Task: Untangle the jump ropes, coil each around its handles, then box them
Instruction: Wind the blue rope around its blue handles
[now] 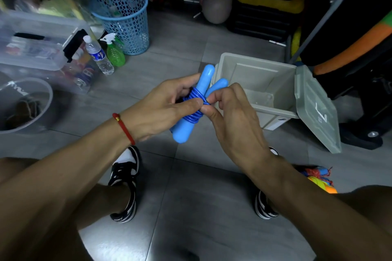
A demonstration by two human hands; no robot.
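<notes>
Blue jump rope point(196, 99) coiled tight round its two light-blue handles point(191, 104) — open grey box point(265, 89) just behind.

We see a grey tiled floor point(180, 34) with a glare patch near the bottom. A blue mesh basket point(123, 19) stands at the back beside clear storage bins point(31, 48), a water bottle point(97, 55) and a green spray bottle point(114, 53).

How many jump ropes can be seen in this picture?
2: a blue rope held in both hands, and a colourful rope on the floor behind the right arm, partly hidden. More may be hidden.
</notes>
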